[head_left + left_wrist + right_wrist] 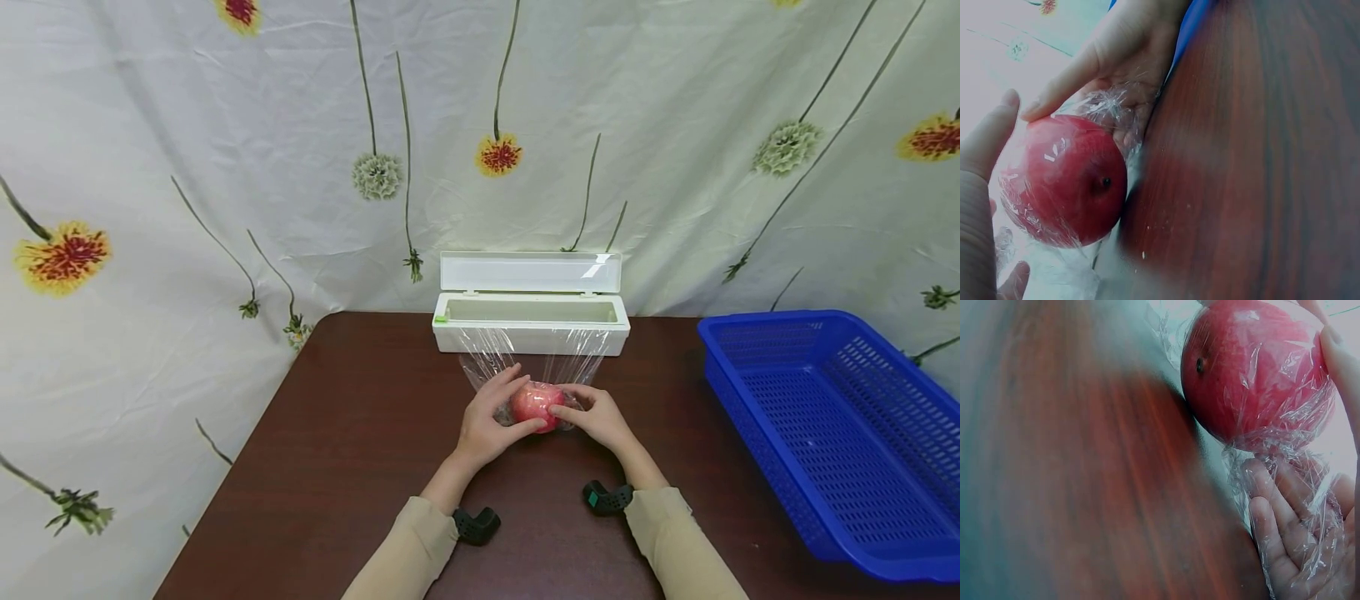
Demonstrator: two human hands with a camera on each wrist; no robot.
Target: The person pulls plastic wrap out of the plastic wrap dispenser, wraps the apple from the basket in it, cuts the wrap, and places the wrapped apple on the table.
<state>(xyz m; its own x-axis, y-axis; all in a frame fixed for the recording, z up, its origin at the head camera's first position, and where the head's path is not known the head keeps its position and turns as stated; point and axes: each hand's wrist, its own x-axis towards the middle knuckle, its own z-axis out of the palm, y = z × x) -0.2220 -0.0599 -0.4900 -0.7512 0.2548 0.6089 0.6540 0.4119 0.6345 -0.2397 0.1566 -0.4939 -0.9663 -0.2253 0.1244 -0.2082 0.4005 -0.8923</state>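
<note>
A red apple (pixel 534 402) sits on the table between the two hands, covered in clear plastic wrap (pixel 577 354) that stretches back to a white wrap dispenser box (pixel 528 340). Around the apple's left side is my left hand (pixel 486 425), its fingers extended and its thumb in front. On the other side, my right hand (pixel 603 421) holds the apple, its thumb pressed to the skin. Bunched film covers the right fingers (pixel 1272 519) in the right wrist view. Both wrist views show the apple's stem hollow; the left fingertips are partly hidden behind the fruit.
The dispenser's lid (pixel 525 272) stands raised at the back edge of the dark brown table (pixel 337 467). A blue perforated basket (pixel 772 467) stands to the right. Behind the table hangs a flower-print cloth (pixel 300 150).
</note>
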